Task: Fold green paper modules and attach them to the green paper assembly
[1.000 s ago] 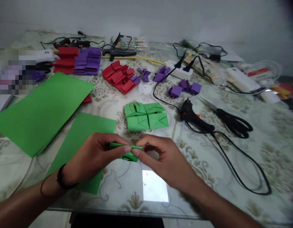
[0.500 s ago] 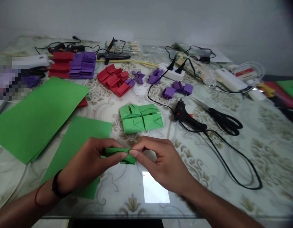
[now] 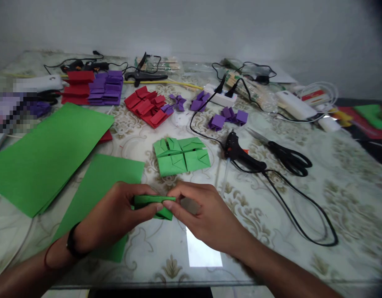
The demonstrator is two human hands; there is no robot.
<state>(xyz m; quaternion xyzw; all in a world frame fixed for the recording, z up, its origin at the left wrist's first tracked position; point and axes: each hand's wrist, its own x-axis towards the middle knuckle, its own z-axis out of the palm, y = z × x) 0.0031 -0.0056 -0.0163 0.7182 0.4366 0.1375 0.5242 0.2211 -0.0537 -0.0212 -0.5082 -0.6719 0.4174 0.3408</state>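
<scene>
My left hand (image 3: 115,215) and my right hand (image 3: 203,217) meet near the table's front edge, both pinching a small folded green paper piece (image 3: 150,203) between their fingertips. The piece is held just above the table, partly hidden by my fingers. Under my left hand lies a flat green sheet (image 3: 107,182). A group of finished folded green pieces (image 3: 181,155) rests just beyond my hands.
A stack of green sheets (image 3: 45,153) lies at the left. Red folded pieces (image 3: 146,105) and purple ones (image 3: 106,87) sit farther back. A black glue gun (image 3: 240,153) with its trailing cord and black scissors (image 3: 287,157) lie to the right. A white power strip (image 3: 220,97) sits behind.
Both hands have kept their pinch on the green piece and drawn slightly closer together; the view has shifted a little, so the table's things sit lower-left than before.
</scene>
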